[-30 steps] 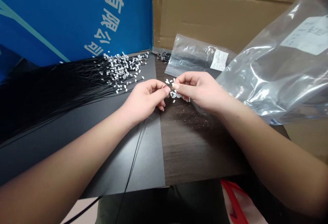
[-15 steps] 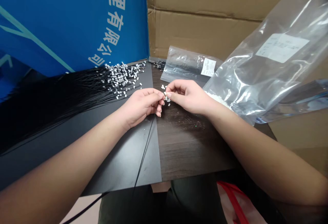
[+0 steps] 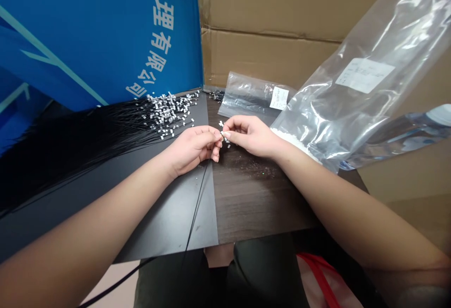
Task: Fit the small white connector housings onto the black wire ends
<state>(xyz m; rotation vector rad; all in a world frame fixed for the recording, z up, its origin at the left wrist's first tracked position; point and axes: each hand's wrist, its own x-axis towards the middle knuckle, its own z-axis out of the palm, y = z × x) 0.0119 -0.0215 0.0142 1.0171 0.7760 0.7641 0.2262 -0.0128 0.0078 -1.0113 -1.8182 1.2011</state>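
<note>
Bright, even indoor light seems to fall from above, leaving only soft shadows. Hard white glare streaks the clear plastic bag [image 3: 327, 120], while left of it the dark wood tabletop [image 3: 257, 200] has a faint sheen. The tiny white tabs [image 3: 169, 115] farther left look slightly soft, and wide-angle distortion stretches the frame's edges.

2 bare forearms [image 3: 98, 209], dark trousers [image 3: 262, 272]

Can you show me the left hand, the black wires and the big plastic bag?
Left hand [image 3: 193, 148]: head view, on the back of the hand.
Black wires [image 3: 77, 146]: head view, on the middle of the bunch.
Big plastic bag [image 3: 317, 115]: head view, on its clear side, below the label.
</note>
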